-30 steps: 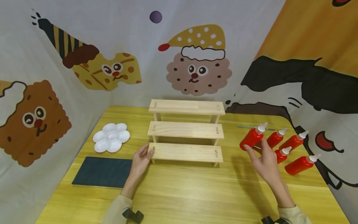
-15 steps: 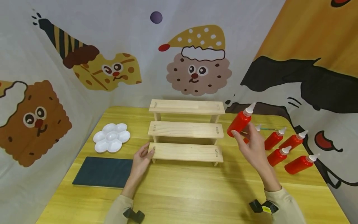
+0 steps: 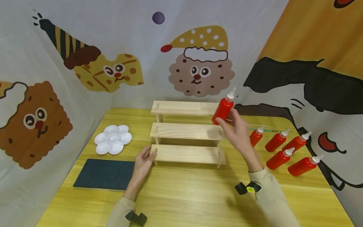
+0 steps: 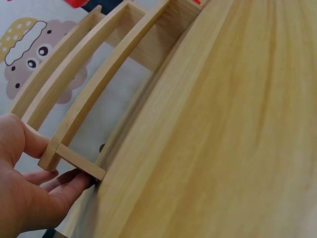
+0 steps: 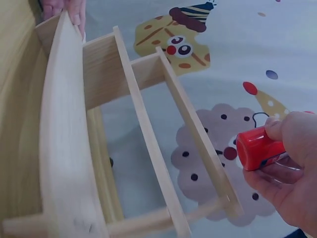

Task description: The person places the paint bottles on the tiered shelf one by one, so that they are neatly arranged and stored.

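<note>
A three-step wooden shelf [image 3: 187,154] stands in the middle of the table. My left hand [image 3: 142,165] holds the left end of its lowest step; in the left wrist view the thumb lies on the board [image 4: 94,91] and the fingers are at the side support below. My right hand [image 3: 238,134] grips a red squeeze bottle [image 3: 223,111] near its base, white nozzle up and tilted to the right. In the head view the bottle overlaps the right end of the top step. The right wrist view shows the bottle's base [image 5: 251,150] apart from the shelf.
Several more red squeeze bottles [image 3: 302,166] are on the table at the right, with a thin brush [image 3: 270,130] behind them. At the left lie a white flower-shaped paint palette [image 3: 112,139] and a dark rectangular board [image 3: 105,174]. A printed cloth [image 3: 150,78] hangs behind.
My right hand has carried the red squeeze bottle leftward and up from beside the other bottles to the shelf's top right. My left hand has stayed on the lowest step.
</note>
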`<state>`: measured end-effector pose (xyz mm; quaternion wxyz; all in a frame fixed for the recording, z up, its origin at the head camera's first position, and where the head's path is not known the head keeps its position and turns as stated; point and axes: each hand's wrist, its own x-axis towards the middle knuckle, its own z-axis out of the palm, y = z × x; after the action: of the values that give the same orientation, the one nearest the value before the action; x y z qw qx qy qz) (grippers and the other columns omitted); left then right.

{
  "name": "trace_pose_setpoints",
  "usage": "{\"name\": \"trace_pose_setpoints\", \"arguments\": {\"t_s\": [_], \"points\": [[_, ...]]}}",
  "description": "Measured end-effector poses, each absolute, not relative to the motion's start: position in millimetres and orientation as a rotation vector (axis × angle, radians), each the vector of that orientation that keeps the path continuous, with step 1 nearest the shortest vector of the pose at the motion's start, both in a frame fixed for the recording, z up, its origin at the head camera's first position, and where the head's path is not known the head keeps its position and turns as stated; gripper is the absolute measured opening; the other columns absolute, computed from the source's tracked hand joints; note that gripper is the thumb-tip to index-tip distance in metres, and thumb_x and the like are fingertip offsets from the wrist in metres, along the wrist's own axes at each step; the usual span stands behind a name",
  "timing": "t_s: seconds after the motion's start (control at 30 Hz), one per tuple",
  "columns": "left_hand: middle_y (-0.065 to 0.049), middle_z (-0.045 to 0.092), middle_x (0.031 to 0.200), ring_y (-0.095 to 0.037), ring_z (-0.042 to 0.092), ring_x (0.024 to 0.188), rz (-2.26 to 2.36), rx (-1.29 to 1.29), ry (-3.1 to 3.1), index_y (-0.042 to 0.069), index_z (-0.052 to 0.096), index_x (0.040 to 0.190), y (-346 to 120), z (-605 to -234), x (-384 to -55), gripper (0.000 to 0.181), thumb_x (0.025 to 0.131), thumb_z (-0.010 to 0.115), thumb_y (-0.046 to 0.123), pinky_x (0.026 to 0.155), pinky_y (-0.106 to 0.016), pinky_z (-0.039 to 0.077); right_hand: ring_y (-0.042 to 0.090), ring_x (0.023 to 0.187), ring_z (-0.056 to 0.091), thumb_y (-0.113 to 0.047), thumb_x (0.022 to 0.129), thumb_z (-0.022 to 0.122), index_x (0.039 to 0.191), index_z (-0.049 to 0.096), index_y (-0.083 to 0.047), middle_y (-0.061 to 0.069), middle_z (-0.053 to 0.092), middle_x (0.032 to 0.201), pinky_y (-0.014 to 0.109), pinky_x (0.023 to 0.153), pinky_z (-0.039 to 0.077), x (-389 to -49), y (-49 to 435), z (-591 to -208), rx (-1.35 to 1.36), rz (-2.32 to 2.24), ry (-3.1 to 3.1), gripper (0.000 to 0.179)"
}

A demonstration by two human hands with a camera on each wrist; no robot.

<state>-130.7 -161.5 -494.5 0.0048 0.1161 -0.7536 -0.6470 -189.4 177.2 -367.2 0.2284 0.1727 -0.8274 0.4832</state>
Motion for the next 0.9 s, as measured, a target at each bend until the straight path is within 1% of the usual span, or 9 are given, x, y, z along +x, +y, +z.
{"name": "trace_pose_setpoints", "arguments": {"t_s": [0.1, 0.17, 0.3, 0.47, 0.7, 0.77, 0.9], "points": [[-0.031, 0.057, 0.139, -0.044, 0.059, 0.128, -2.034, 0.37, -2.361, 0.003, 0.045, 0.152, -161.4, -494.0, -130.8, 0.054, 0.101, 0.062, 0.012, 0.097, -0.034, 0.053, 0.033, 0.108, 0.069, -0.01, 0.094, 0.073, 0.136, 0.057, 0.0, 0.018, 0.068, 0.127, 0.039, 0.095, 0.057, -198.6, 165.6, -363.9, 0.505, 1.381, -2.271, 0.046], [-0.031, 0.057, 0.139, -0.044, 0.058, 0.128, -2.031, 0.377, -2.363, 0.004, 0.045, 0.152, -161.4, -493.8, -131.0, 0.054, 0.101, 0.062, 0.012, 0.1, -0.037, 0.053, 0.033, 0.108, 0.069, -0.012, 0.093, 0.075, 0.134, 0.058, 0.0, 0.018, 0.068, 0.127, 0.042, 0.094, 0.057, -204.8, 156.3, -360.9, 0.52, 1.41, -2.274, 0.046], [-0.03, 0.057, 0.14, -0.044, 0.058, 0.129, -2.033, 0.383, -2.361, 0.004, 0.045, 0.152, -161.0, -493.2, -132.3, 0.054, 0.101, 0.062, 0.013, 0.103, -0.043, 0.051, 0.033, 0.107, 0.07, -0.014, 0.092, 0.077, 0.132, 0.059, 0.0, 0.018, 0.07, 0.124, 0.042, 0.093, 0.058, -217.2, 135.9, -353.8, 0.546, 1.48, -2.287, 0.046], [-0.031, 0.058, 0.139, -0.043, 0.058, 0.128, -2.031, 0.395, -2.355, 0.004, 0.046, 0.152, -160.8, -493.0, -133.3, 0.054, 0.101, 0.062, 0.012, 0.102, -0.038, 0.051, 0.032, 0.105, 0.07, -0.016, 0.091, 0.078, 0.132, 0.059, -0.001, 0.019, 0.071, 0.12, 0.042, 0.093, 0.059, -232.7, 109.6, -345.9, 0.577, 1.501, -2.318, 0.048], [-0.031, 0.058, 0.139, -0.042, 0.058, 0.128, -2.036, 0.398, -2.352, 0.004, 0.046, 0.151, -160.6, -493.6, -134.1, 0.054, 0.1, 0.062, 0.011, 0.099, -0.033, 0.051, 0.029, 0.102, 0.07, -0.017, 0.091, 0.078, 0.129, 0.06, -0.002, 0.017, 0.072, 0.115, 0.04, 0.092, 0.059, -254.5, 79.1, -343.9, 0.644, 1.538, -2.336, 0.045], [-0.031, 0.057, 0.14, -0.042, 0.058, 0.129, -2.04, 0.4, -2.352, 0.004, 0.046, 0.152, -160.5, -493.4, -134.0, 0.054, 0.101, 0.062, 0.011, 0.1, -0.034, 0.051, 0.028, 0.102, 0.07, -0.018, 0.091, 0.078, 0.129, 0.059, -0.002, 0.017, 0.072, 0.115, 0.039, 0.092, 0.059, -260.1, 71.5, -345.8, 0.663, 1.532, -2.347, 0.045], [-0.031, 0.057, 0.14, -0.043, 0.058, 0.129, -2.032, 0.405, -2.362, 0.004, 0.046, 0.151, -159.1, -493.4, -132.6, 0.054, 0.101, 0.062, 0.012, 0.102, -0.038, 0.052, 0.029, 0.102, 0.071, -0.019, 0.091, 0.078, 0.129, 0.059, -0.002, 0.017, 0.072, 0.115, 0.038, 0.093, 0.058, -268.1, 56.5, -349.7, 0.682, 1.491, -2.377, 0.046]]}}
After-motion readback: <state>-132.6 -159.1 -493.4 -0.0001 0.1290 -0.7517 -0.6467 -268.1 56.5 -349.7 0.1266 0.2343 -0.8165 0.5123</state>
